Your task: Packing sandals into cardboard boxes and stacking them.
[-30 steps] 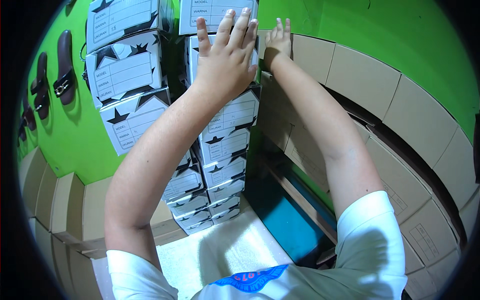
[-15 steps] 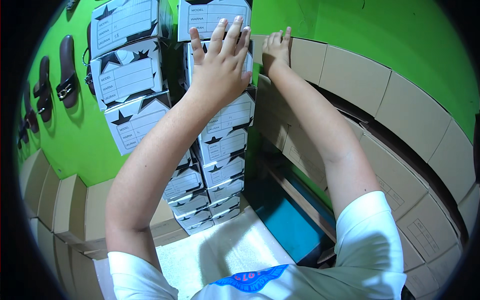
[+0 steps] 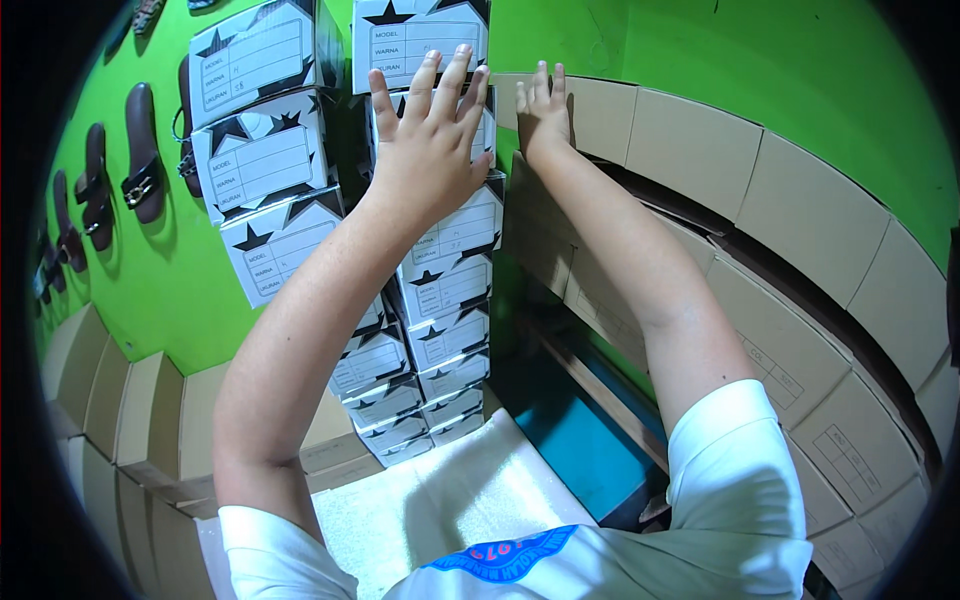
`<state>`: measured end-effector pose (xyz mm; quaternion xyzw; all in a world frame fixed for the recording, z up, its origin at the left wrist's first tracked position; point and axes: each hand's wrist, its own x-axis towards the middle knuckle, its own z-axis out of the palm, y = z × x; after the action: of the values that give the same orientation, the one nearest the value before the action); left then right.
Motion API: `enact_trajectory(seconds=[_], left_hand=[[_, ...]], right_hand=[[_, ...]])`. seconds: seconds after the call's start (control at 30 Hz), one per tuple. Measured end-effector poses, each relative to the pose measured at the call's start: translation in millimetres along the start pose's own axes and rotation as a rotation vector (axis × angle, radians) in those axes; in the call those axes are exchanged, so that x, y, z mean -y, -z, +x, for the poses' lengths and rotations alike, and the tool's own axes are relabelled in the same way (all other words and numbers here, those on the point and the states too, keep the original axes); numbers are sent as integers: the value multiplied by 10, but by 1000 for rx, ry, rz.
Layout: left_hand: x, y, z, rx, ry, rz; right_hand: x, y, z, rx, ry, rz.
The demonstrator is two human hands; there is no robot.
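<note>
My left hand (image 3: pixel 428 140) lies flat, fingers spread, against the front of a white shoebox with black stars (image 3: pixel 488 130) high in a tall stack of such boxes (image 3: pixel 445 290). My right hand (image 3: pixel 543 108) presses with open fingers on the side of that same box, next to a brown cardboard carton (image 3: pixel 600 115). Neither hand grips anything. A second stack of white starred boxes (image 3: pixel 262 160) stands just to the left of the first.
Brown cardboard cartons (image 3: pixel 800 290) line the right side in rows against a green wall (image 3: pixel 760 50). More cartons (image 3: pixel 110 420) sit low on the left. Dark sandals (image 3: pixel 140 150) hang on the green wall at the left. A white sheet (image 3: pixel 440 510) and a teal surface (image 3: pixel 580 440) lie below.
Both hands have stayed pressed against the upper box; the view has shifted slightly, with the hands a little lower and more to the left in the picture.
</note>
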<state>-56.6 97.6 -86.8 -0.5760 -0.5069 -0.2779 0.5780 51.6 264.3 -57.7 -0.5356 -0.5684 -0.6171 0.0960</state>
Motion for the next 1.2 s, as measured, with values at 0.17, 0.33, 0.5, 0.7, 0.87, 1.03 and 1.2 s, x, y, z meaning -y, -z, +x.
enact_trajectory(seconds=[0.17,0.33,0.5,0.7,0.87,1.03,1.2], left_hand=[[-23,52,-4,15,-6,18],[-124,149,11,-33,1,-57],[-272,288,-303,31,-1,-142],[-343,599,-1162,281,15,-218],[-79,920,-2065,534,122,-161],[410,1200,-2961,798,256,-39],[1023,1420,-3800,1101,465,91]], right_hand=[[-179,151,-262,-18,14,60],[-518,405,-728,-156,-163,324],[-614,806,-1649,63,50,843],[-406,817,-2335,410,272,957],[8,1040,-2748,428,450,1029],[594,1648,-3036,382,661,1226],[1349,2296,-3294,369,799,1336]])
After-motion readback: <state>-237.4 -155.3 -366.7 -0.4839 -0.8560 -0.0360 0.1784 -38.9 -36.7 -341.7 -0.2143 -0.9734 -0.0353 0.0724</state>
